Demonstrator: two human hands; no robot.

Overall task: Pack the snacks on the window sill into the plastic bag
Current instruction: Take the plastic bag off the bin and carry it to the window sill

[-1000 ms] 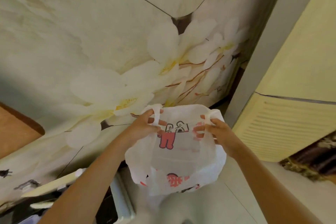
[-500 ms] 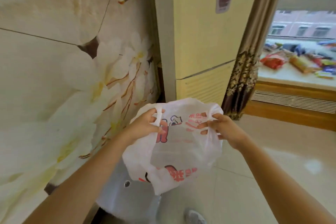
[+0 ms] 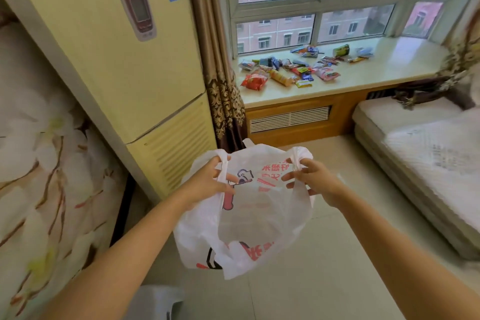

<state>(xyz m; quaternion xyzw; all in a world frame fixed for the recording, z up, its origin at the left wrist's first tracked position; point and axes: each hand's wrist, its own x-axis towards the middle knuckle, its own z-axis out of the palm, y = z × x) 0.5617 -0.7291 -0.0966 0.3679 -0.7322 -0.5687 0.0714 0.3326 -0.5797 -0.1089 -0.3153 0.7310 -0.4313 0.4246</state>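
Left hand (image 3: 207,184) and right hand (image 3: 315,182) are each gripping a handle of the white bag (image 3: 249,221), holding it open. Snacks (image 3: 291,67) are lying scattered along the sill's (image 3: 376,70) left end.

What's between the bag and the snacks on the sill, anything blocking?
Nothing visible blocks the way. Both the left hand and right hand hold the bag open by its handles over bare floor. The snacks lie ahead on the sill. The curtain hangs left of them and the mattress lies to the right.
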